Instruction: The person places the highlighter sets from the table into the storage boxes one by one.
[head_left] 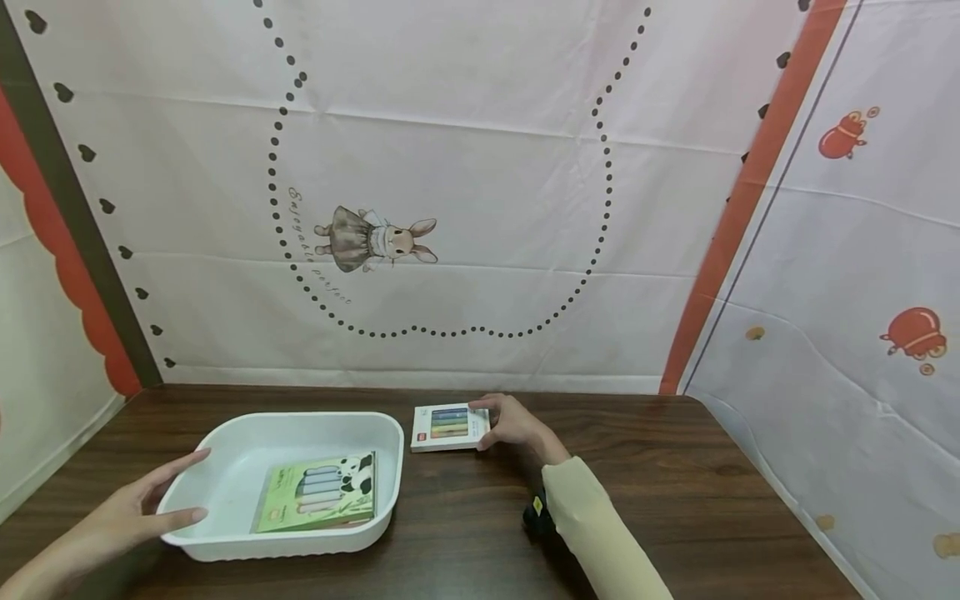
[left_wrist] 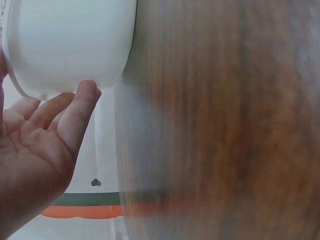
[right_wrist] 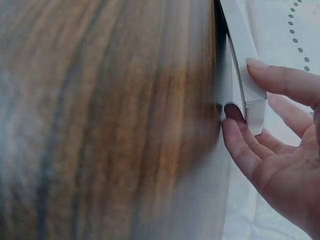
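On the left of the table stands a white plastic basin (head_left: 288, 543). Inside it lies a green flat box (head_left: 318, 493) with a panda and several pastel pens printed on it. My left hand (head_left: 123, 512) grips the basin's left side, its fingers against the outer wall (left_wrist: 70, 45) in the left wrist view. To the right of the basin is a flat white box (head_left: 422, 428) with several coloured sticks showing on its front. My right hand (head_left: 513, 419) holds that box by its right end. In the right wrist view the thumb lies on the box's edge (right_wrist: 242, 55), with fingers beneath.
The brown wood-grain table (head_left: 675, 500) runs back to a white cloth (head_left: 480, 208) with a printed rabbit. Another printed cloth (head_left: 847, 333) hangs along the right side. A small black object (head_left: 537, 517) is by the right forearm.
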